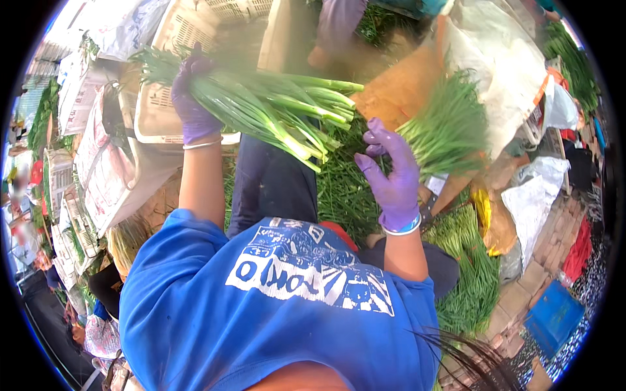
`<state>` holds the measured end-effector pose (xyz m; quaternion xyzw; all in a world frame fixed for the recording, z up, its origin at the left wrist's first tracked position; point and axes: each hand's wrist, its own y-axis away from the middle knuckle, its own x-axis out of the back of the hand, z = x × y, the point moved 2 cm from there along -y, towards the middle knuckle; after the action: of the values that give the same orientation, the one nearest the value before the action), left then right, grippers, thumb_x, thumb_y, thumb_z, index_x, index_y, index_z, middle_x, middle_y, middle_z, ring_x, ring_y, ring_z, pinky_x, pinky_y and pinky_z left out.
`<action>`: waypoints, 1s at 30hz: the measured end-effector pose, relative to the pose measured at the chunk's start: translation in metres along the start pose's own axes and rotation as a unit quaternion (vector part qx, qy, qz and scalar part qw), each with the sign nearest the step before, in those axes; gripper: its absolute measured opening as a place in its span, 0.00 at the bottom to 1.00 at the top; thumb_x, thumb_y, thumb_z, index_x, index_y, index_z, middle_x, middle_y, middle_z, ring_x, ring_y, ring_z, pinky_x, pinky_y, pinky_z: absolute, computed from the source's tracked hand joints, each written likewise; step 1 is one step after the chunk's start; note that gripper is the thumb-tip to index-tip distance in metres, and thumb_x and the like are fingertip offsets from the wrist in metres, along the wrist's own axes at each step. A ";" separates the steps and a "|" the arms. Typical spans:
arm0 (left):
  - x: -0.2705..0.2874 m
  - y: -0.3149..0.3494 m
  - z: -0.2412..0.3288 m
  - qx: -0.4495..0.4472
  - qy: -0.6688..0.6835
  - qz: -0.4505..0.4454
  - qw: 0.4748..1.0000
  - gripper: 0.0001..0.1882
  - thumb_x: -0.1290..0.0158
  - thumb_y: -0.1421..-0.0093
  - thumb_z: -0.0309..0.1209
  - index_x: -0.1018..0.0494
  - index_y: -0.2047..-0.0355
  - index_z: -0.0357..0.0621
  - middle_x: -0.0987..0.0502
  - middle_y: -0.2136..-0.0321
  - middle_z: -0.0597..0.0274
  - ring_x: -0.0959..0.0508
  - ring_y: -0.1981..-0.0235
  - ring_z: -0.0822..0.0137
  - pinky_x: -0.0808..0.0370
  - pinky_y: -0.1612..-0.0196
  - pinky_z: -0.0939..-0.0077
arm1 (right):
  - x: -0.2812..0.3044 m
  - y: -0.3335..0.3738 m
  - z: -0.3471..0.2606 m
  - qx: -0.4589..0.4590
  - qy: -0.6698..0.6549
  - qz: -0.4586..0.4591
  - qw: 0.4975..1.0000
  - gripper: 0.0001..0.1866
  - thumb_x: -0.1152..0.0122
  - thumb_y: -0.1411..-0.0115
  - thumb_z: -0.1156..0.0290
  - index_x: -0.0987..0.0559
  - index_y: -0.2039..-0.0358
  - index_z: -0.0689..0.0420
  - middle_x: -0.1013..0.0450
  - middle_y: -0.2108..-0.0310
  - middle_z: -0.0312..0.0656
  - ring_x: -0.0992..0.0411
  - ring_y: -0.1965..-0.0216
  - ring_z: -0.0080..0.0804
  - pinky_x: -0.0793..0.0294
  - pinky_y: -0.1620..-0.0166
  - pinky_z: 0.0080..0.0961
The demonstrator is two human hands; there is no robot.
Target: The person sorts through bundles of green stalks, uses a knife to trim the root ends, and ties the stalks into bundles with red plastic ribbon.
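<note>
Both my hands wear purple gloves. My left hand (193, 98) is closed round the leafy part of a bunch of green onions (274, 111), held up at the left. Their pale stalk ends point right, toward the middle of the view. To the right of those ends is my right hand (394, 173), its thumb apart from its half-curled fingers and nothing seen between them. Just beyond it, another bunch of thin green stalks (450, 127) looks blurred against an orange and white sack (391, 91).
A cream plastic crate (153, 111) stands at the upper left. Loose green trimmings (342, 182) cover the ground by my legs. More long greens (469, 267) lie at the right, near a blue bin (554, 318). At the top is another person's purple sleeve (340, 23).
</note>
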<state>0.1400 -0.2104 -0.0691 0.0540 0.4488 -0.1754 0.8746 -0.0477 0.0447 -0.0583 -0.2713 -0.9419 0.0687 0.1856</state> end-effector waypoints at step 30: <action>-0.059 0.058 -0.011 -0.087 -0.290 -0.091 0.949 0.16 0.54 0.51 0.22 0.38 0.60 0.37 0.34 0.80 0.63 0.31 0.76 0.67 0.33 0.59 0.64 | 0.016 0.146 -0.012 -0.181 -0.119 -0.022 0.976 0.28 0.42 0.50 0.69 0.38 0.48 0.61 0.36 0.52 0.46 0.36 0.52 0.32 0.38 0.49 0.27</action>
<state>0.1209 -0.1381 -0.0323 -0.1165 0.1926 -0.2230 0.9485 0.0152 0.1772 -0.0755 -0.2694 -0.9599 -0.0751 0.0217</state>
